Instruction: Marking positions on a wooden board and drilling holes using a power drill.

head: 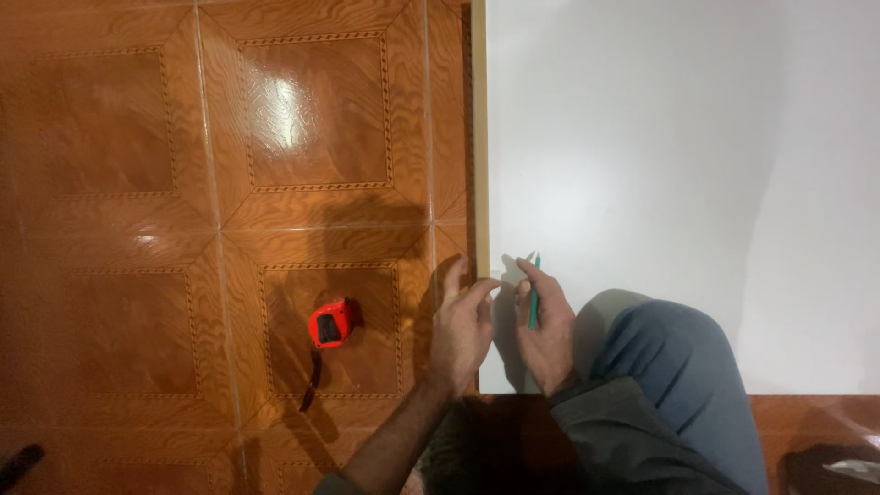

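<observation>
My right hand [547, 328] grips a green pencil [533, 298] with its tip on a large white board [660, 165] lying on the floor, close to the board's left edge. Just to the left, my left hand [463, 325] rests at that edge with its fingers spread and holds nothing. A red tape measure [331, 323] with a dark strap lies on the tiles left of my left hand. My knee in blue trousers [674, 385] rests on the board beside my right hand.
Glossy brown patterned floor tiles [183, 183] cover the left half of the view. The board's pale wooden edge [478, 128] runs straight up the middle. A dark object [18, 463] sits at the bottom left corner, and another dark object [830, 467] at the bottom right.
</observation>
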